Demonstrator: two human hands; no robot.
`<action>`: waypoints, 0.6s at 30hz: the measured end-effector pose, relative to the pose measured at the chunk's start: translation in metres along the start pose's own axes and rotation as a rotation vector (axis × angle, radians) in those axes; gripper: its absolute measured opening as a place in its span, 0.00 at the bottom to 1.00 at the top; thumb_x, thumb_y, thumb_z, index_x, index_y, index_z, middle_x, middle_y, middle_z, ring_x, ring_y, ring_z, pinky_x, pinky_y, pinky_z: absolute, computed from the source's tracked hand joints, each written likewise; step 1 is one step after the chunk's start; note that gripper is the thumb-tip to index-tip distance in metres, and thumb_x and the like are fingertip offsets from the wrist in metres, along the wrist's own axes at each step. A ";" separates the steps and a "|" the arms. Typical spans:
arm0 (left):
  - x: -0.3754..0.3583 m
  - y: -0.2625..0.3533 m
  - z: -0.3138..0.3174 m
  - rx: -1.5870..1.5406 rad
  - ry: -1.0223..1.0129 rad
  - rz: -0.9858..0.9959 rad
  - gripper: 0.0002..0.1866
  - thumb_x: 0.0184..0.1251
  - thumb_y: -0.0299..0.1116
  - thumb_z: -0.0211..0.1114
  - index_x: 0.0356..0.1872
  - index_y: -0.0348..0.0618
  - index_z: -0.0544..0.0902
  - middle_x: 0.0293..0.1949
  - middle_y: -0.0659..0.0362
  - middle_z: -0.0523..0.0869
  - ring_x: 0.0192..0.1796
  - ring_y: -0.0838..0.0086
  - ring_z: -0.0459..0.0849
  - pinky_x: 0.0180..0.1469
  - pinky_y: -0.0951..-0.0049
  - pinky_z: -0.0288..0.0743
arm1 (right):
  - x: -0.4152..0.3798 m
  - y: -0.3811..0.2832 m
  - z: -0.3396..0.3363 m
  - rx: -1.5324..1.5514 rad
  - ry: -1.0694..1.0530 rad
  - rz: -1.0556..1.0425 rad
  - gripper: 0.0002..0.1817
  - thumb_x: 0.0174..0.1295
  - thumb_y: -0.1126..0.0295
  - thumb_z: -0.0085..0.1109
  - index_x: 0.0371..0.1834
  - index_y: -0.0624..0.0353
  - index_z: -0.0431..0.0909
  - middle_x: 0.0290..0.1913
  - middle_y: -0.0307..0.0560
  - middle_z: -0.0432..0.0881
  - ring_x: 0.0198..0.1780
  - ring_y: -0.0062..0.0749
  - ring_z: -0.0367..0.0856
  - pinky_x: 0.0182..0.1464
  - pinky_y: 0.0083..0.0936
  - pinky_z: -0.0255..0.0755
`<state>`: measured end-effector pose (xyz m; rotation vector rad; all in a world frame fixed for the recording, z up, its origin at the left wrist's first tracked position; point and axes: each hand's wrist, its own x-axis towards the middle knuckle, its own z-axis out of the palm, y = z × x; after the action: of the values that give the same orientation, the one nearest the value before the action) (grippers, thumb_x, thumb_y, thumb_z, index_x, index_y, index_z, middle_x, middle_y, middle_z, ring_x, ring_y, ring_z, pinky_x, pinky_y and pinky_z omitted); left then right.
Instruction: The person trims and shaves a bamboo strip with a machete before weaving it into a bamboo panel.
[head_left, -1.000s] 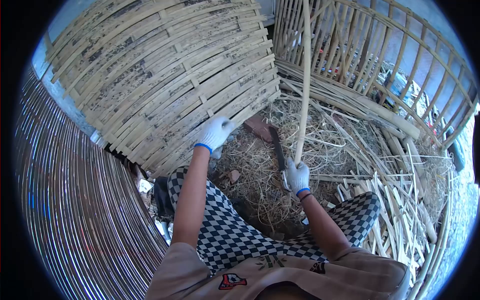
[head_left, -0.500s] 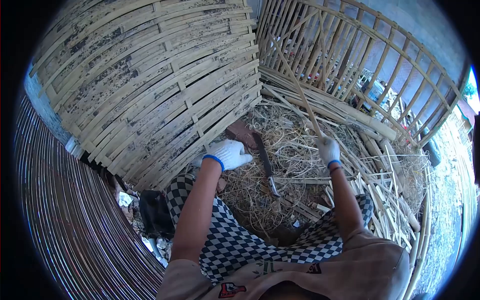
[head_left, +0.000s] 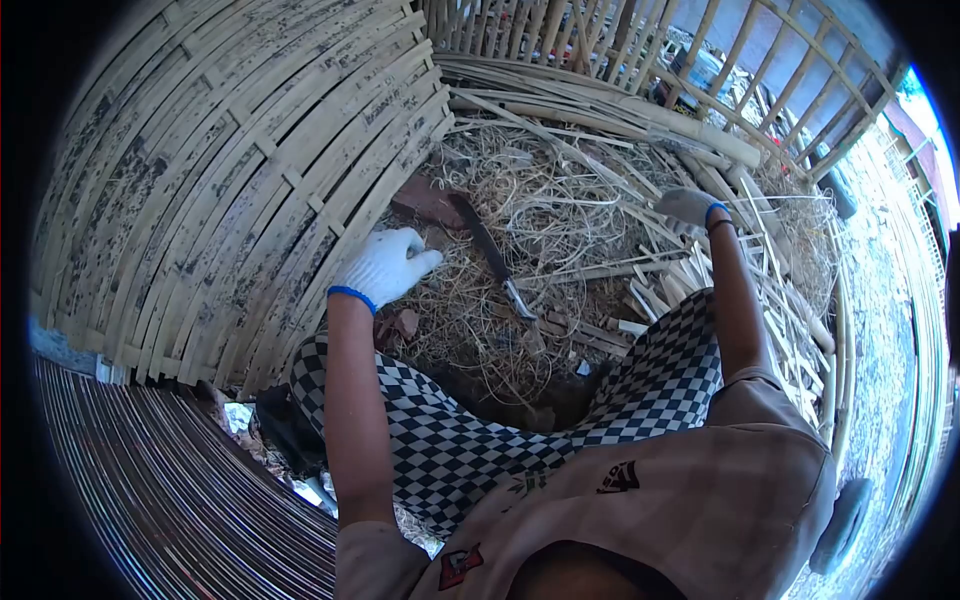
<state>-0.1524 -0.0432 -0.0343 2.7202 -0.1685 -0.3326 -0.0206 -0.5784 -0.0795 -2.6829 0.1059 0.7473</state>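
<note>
My left hand, in a white glove with a blue cuff, is beside the lower edge of a woven bamboo panel. Its thumb and fingers are apart, and I see nothing between them. Over the pile of split bamboo strips at the right, my gloved right hand is stretched out palm down, its fingers partly hidden. A long-bladed knife lies on the shavings between my hands. Its dark blade rests against a reddish-brown block, and its handle points toward me.
Curly bamboo shavings cover the ground in front of me. Behind them lie long bamboo poles and an upright bamboo slat frame. Bundled thin rods fill the lower left. A dark object sits by my left knee.
My right hand has moved right and let go of the long bamboo strip it held upright. My view has tilted down and turned. The left hand stays near the panel.
</note>
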 end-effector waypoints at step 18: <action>0.020 0.006 0.016 0.077 -0.146 -0.059 0.30 0.68 0.57 0.66 0.54 0.39 0.87 0.55 0.44 0.88 0.59 0.51 0.86 0.64 0.57 0.77 | -0.058 0.265 0.183 -0.122 0.447 0.492 0.30 0.63 0.43 0.63 0.60 0.54 0.83 0.55 0.61 0.86 0.60 0.57 0.83 0.59 0.48 0.78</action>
<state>-0.1380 -0.0578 -0.0502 2.7804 -0.1444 -0.5537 -0.2032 -0.7626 -0.2793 -2.9253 0.8798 0.2640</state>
